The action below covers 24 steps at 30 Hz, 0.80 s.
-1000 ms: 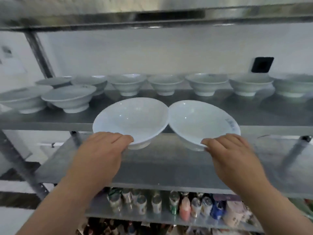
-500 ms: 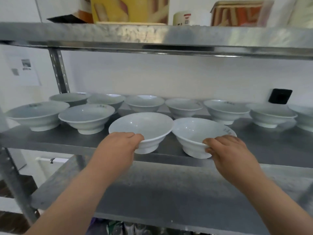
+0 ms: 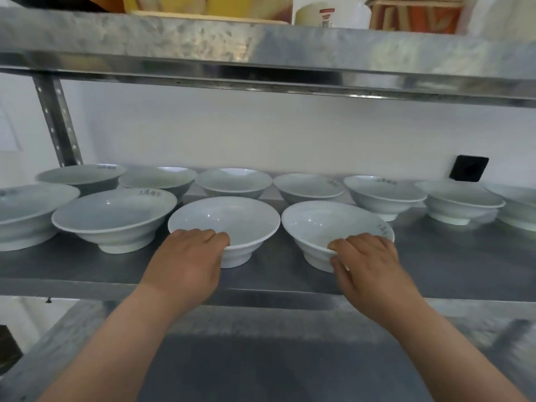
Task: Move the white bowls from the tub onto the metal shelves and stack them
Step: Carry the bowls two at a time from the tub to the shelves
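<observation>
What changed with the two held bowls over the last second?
The left hand and right hand carried the left bowl and right bowl forward onto the shelf, where both now appear to sit level, side by side. Fingers still grip the near rims. The other bowls stayed put.

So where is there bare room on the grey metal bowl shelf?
Bare room: the front right of the grey metal shelf, beside the white bowl in the right hand; also the lower metal shelf. Crowded: the back row of bowls and the left front, up to the other white bowl in the left hand.
</observation>
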Each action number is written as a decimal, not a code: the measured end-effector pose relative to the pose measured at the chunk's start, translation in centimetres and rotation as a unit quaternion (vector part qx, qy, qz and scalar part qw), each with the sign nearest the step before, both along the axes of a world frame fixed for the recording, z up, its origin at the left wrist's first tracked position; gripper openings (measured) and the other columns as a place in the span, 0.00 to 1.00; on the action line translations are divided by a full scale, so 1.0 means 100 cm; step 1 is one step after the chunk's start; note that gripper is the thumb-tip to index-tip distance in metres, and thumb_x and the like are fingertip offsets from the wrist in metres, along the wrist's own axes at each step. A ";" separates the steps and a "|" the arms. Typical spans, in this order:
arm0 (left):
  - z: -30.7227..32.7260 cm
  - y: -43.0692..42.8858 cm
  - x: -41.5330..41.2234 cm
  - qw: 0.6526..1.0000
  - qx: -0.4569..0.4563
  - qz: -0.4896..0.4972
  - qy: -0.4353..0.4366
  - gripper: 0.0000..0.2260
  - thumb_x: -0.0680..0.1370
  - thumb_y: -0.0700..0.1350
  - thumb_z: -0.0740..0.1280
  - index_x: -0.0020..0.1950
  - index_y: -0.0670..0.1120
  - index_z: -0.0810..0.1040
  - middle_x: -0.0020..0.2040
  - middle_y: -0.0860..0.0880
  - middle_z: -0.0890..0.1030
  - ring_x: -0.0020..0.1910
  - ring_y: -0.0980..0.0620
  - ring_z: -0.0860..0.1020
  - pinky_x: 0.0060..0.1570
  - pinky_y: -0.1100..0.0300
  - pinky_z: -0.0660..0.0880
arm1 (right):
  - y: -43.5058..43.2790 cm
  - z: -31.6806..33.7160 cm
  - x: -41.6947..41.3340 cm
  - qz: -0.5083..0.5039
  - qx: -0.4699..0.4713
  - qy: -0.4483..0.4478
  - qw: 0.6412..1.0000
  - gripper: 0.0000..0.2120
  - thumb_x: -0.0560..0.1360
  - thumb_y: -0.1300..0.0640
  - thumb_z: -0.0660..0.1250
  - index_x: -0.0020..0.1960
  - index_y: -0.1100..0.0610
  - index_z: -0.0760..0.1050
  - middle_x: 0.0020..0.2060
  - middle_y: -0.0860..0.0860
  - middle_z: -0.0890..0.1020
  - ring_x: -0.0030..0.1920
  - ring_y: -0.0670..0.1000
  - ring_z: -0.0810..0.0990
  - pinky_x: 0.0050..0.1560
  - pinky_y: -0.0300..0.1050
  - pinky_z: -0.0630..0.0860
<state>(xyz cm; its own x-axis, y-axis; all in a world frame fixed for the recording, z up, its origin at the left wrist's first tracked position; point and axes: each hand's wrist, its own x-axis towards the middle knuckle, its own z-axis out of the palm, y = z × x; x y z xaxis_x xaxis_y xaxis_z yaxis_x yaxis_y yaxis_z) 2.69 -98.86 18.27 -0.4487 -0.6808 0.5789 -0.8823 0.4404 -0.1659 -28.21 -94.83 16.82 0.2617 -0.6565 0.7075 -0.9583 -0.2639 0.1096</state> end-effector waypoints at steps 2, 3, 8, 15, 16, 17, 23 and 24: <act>-0.002 -0.004 0.000 1.000 -0.009 0.004 0.002 0.05 0.70 0.40 0.64 0.40 0.50 0.72 0.31 0.54 0.71 0.30 0.49 0.69 0.33 0.56 0.62 | -0.004 0.001 0.003 -0.011 0.015 -0.005 1.000 0.12 0.76 0.48 0.59 0.49 0.52 0.77 0.39 0.47 0.78 0.44 0.54 0.76 0.51 0.51 0.70; -0.003 -0.006 0.000 1.000 -0.011 0.005 0.002 0.03 0.71 0.41 0.63 0.40 0.49 0.72 0.31 0.54 0.71 0.30 0.49 0.70 0.34 0.55 0.64 | -0.006 0.000 0.005 -0.015 0.021 -0.007 1.000 0.13 0.77 0.46 0.58 0.49 0.52 0.77 0.39 0.46 0.78 0.44 0.53 0.76 0.51 0.51 0.69; -0.003 -0.014 -0.005 0.999 -0.021 0.026 -0.006 0.07 0.72 0.44 0.55 0.41 0.48 0.73 0.32 0.53 0.72 0.31 0.48 0.70 0.35 0.55 0.64 | -0.015 0.001 0.005 -0.014 0.019 -0.022 0.999 0.15 0.80 0.45 0.55 0.46 0.51 0.76 0.39 0.45 0.77 0.44 0.52 0.75 0.51 0.50 0.69; -0.004 -0.018 -0.009 0.998 -0.011 0.056 -0.006 0.08 0.73 0.45 0.55 0.42 0.47 0.73 0.33 0.52 0.71 0.32 0.48 0.69 0.36 0.53 0.68 | -0.023 0.001 0.003 -0.013 0.018 -0.009 1.000 0.15 0.81 0.46 0.52 0.48 0.50 0.76 0.39 0.44 0.77 0.44 0.51 0.75 0.52 0.48 0.67; -0.003 -0.017 -0.009 0.998 -0.005 0.060 -0.003 0.09 0.74 0.46 0.54 0.43 0.46 0.74 0.34 0.51 0.72 0.33 0.48 0.69 0.37 0.51 0.70 | -0.023 0.000 0.002 -0.011 0.014 -0.011 1.000 0.15 0.81 0.46 0.53 0.49 0.50 0.76 0.40 0.45 0.77 0.45 0.52 0.75 0.53 0.49 0.68; -0.003 -0.015 -0.010 0.998 -0.004 0.060 0.004 0.10 0.74 0.46 0.54 0.45 0.46 0.74 0.36 0.51 0.73 0.35 0.47 0.71 0.39 0.50 0.72 | -0.022 0.000 0.002 -0.009 0.007 -0.014 1.000 0.15 0.81 0.46 0.54 0.51 0.51 0.77 0.42 0.46 0.79 0.46 0.53 0.76 0.54 0.50 0.68; -0.014 0.006 -0.010 1.000 0.012 0.023 0.003 0.28 0.73 0.47 0.57 0.75 0.49 0.66 0.69 0.49 0.72 0.68 0.44 0.70 0.70 0.42 0.63 | -0.010 -0.013 0.004 -0.010 0.007 0.012 1.000 0.25 0.76 0.48 0.62 0.73 0.50 0.68 0.67 0.54 0.74 0.70 0.58 0.69 0.69 0.63 0.63; -0.017 0.007 -0.010 0.999 0.024 0.028 -0.014 0.29 0.73 0.47 0.56 0.76 0.50 0.65 0.69 0.50 0.72 0.69 0.43 0.69 0.71 0.39 0.61 | -0.009 -0.014 0.003 -0.017 0.015 0.022 1.000 0.27 0.76 0.49 0.63 0.74 0.48 0.67 0.69 0.54 0.72 0.72 0.58 0.67 0.70 0.63 0.62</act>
<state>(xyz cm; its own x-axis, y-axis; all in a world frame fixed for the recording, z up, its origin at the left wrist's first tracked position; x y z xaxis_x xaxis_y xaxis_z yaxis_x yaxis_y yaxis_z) 1.72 -98.14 16.62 -0.4250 -0.7316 0.5331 -0.9009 0.3988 -0.1710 -27.89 -95.69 15.47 0.2696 -0.6863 0.6755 -0.9611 -0.2359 0.1438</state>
